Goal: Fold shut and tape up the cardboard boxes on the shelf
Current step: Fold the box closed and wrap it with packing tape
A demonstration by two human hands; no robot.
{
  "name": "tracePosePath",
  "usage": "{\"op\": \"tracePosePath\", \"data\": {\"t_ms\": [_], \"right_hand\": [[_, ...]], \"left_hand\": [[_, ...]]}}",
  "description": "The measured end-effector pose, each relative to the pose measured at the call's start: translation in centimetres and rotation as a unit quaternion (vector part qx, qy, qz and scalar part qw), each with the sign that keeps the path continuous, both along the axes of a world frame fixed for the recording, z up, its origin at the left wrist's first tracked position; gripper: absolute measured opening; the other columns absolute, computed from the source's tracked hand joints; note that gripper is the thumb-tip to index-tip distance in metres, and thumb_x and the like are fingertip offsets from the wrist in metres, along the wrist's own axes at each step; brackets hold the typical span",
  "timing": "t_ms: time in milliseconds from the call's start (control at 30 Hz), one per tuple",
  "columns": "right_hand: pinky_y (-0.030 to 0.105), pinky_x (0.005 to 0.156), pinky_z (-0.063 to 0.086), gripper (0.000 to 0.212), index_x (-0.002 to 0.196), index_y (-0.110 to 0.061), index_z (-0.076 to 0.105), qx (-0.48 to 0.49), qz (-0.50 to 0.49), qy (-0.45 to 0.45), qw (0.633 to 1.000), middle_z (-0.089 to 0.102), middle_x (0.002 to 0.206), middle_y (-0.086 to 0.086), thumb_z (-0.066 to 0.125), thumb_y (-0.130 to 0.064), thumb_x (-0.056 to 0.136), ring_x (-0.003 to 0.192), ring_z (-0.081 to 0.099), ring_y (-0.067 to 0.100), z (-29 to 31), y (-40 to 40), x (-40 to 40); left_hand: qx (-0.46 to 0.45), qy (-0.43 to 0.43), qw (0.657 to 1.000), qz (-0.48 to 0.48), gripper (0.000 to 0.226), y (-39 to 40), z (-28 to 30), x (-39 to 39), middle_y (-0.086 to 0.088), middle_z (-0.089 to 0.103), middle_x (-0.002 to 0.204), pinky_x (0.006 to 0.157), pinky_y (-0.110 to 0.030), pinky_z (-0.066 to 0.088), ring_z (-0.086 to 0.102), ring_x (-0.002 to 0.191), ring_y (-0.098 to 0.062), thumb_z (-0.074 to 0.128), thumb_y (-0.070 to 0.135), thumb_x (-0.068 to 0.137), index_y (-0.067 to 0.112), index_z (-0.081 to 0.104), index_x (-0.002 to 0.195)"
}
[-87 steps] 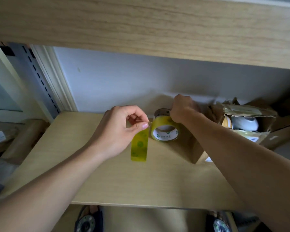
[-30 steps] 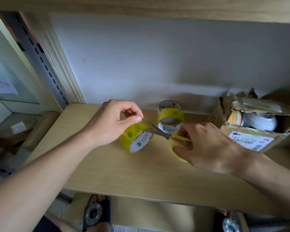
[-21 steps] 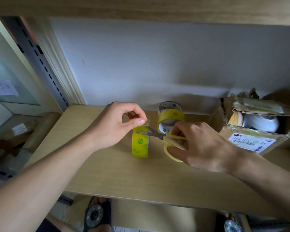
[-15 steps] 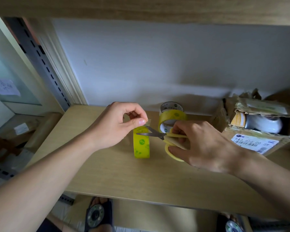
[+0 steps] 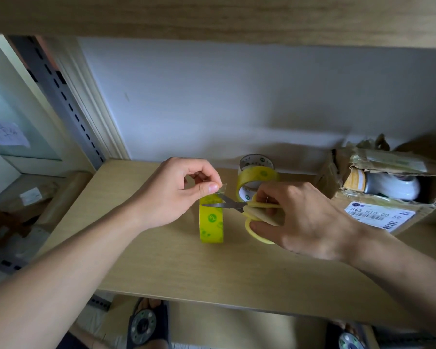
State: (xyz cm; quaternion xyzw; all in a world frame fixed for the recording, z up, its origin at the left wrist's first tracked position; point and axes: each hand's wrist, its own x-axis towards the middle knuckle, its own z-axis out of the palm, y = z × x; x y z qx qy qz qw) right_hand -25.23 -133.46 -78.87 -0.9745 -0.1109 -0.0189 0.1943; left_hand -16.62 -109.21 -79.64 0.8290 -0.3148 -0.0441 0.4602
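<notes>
Head view: the left hand is held above the shelf, thumb and forefinger pinched on the loose end of a yellow tape strip. The strip hangs down from the pinch, its lower end reaching the shelf board or nearly; I cannot tell if it touches.

The right hand is curled through the yellow handles of the scissors. The blades point left, partly open, w/ the tips at the top part of the strip, just under the left fingertips.

Behind the scissors, near the back wall, a tape roll stands on its edge on the shelf, partly hidden by the right hand.

The cardboard box lies at the right end of the shelf, well apart from the left hand, close to the right wrist. Its flaps are open & torn; a white object shows inside. A white label w/ barcode is on the front side.

Below the shelf edge, two feet in sandals are seen.
</notes>
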Motion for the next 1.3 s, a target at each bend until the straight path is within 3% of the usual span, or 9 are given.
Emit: {"op": "tracePosePath", "data": {"t_ms": [167,300,467,667,867,1067,1300], "right_hand": [[0.039,0.064,0.052,0.042,0.089,-0.029,0.056,0.011,0.006,-0.009,1.000,0.064,0.078,-0.005,0.060,-0.068,0.077,0.070,0.060,0.017,0.11,0.00,-0.22],[0.040,0.063,0.053,0.045,0.090,-0.031,0.054,0.004,0.004,-0.009,1.000,0.064,0.078,-0.006,0.054,-0.073,0.074,0.069,0.060,0.016,-0.04,0.14,-0.15],[0.032,0.060,0.048,0.038,0.090,-0.031,0.056,-0.005,-0.010,-0.027,1.000,0.062,0.075,-0.008,0.063,-0.066,0.077,0.066,0.056,0.012,0.23,0.19,0.00],[0.036,0.060,0.050,0.039,0.087,-0.030,0.055,0.002,-0.002,-0.019,1.000,0.062,0.074,-0.007,0.061,-0.067,0.075,0.065,0.056,0.012,0.10,0.51,0.11],[0.032,0.058,0.049,0.037,0.087,-0.029,0.056,0.007,0.000,-0.005,1.000,0.060,0.072,-0.010,0.066,-0.063,0.078,0.064,0.055,0.009,0.16,0.33,0.10],[0.041,0.061,0.053,0.035,0.085,-0.026,0.055,0.006,0.003,0.005,1.000,0.062,0.071,-0.009,0.065,-0.060,0.079,0.065,0.059,0.013,0.04,0.22,0.35],[0.040,0.058,0.051,0.028,0.082,-0.025,0.056,-0.005,-0.010,0.010,1.000,0.061,0.066,-0.005,0.070,-0.049,0.085,0.062,0.058,0.015,0.19,0.29,0.26]], "left_hand": [[-0.005,0.009,1.000,0.002,0.013,0.21,0.10,-0.03,0.006,0.074,0.087,0.076,-0.025,0.050,0.064,0.080,-0.006,0.071,0.007,0.094,0.018,0.074,0.088],[0.001,0.016,1.000,0.001,0.012,0.14,-0.02,-0.11,0.007,0.074,0.089,0.076,-0.030,0.050,0.065,0.082,-0.006,0.071,0.008,0.094,0.018,0.074,0.089],[0.006,0.003,1.000,-0.003,0.011,-0.07,0.24,-0.41,0.007,0.075,0.091,0.079,-0.007,0.041,0.066,0.088,-0.003,0.071,0.007,0.094,0.016,0.074,0.089],[0.011,0.007,1.000,-0.009,0.012,-0.02,0.25,-0.62,0.008,0.074,0.093,0.085,-0.004,0.039,0.066,0.092,-0.003,0.070,0.005,0.094,0.016,0.074,0.090],[-0.005,0.016,1.000,-0.015,0.010,0.05,-0.02,-0.56,0.007,0.075,0.092,0.086,-0.008,0.044,0.069,0.092,-0.007,0.070,0.004,0.094,0.013,0.073,0.090],[-0.014,0.032,0.999,-0.029,0.011,0.08,-0.36,-0.45,0.004,0.074,0.091,0.086,-0.019,0.052,0.069,0.092,-0.014,0.069,0.002,0.095,0.012,0.072,0.090],[-0.028,0.057,0.997,-0.032,0.010,-0.01,-0.29,-0.44,-0.001,0.073,0.091,0.086,-0.024,0.055,0.069,0.092,-0.021,0.068,0.003,0.096,0.011,0.070,0.091]]}}
